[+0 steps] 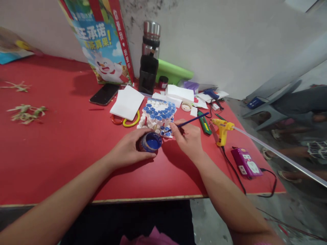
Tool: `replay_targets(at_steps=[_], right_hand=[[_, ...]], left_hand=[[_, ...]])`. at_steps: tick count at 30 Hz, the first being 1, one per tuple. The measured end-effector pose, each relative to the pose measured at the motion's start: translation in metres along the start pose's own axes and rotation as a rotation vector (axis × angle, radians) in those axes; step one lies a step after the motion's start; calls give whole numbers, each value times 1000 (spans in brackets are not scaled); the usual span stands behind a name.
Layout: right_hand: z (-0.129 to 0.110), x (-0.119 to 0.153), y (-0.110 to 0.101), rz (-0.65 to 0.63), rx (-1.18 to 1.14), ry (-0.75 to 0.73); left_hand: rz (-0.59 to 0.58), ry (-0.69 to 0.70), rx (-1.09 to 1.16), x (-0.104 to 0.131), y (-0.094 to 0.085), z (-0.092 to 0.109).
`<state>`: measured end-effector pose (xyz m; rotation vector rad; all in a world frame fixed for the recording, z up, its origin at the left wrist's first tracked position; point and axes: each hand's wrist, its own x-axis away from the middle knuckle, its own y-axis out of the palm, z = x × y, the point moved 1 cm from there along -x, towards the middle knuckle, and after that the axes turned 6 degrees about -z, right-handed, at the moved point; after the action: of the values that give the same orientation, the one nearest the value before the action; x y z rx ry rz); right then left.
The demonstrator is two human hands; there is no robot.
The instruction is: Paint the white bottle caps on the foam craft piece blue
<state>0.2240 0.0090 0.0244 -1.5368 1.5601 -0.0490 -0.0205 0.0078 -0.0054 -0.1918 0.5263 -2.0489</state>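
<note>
My left hand is wrapped round a small open jar of blue paint, its mouth tilted toward me. Between the fingers of my right hand is a thin dark blue paintbrush, its tip pointing down and left. Just behind the jar stands a white craft model built of small round pieces, many of them coloured blue on top and some along its lower right. The brush tip is close to the model's lower front; whether it touches cannot be made out.
On the red table lie a phone, white paper, scissors, a green utility knife, a yellow glue gun and a purple power socket. A bottle and a printed bag stand behind. Another person sits at right.
</note>
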Motion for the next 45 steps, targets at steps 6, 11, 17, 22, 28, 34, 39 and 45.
replay_targets(at_steps=[6,11,17,22,28,34,39,45], right_hand=[[4,0,0,54,-46,28],[8,-2,0,72,-158,148],[19,-5,5,24,-345,275],[17,-5,2,44,-301,253],[13,-4,-1,66,-247,209],[12,-5,-2,88,-187,180],[10,-5,-2,72,-190,189],[10,-4,-2,75,-208,215]], left_hand=[[-7,-4,17,1,0,0],[2,-8,2,1,0,-1],[-7,-14,-6,1,-1,-2],[-14,-10,8,1,-1,-2],[-6,-5,6,1,-1,2],[-12,-12,13,1,0,2],[-11,-15,4,0,-1,2],[-4,-2,-25,-1,-1,3]])
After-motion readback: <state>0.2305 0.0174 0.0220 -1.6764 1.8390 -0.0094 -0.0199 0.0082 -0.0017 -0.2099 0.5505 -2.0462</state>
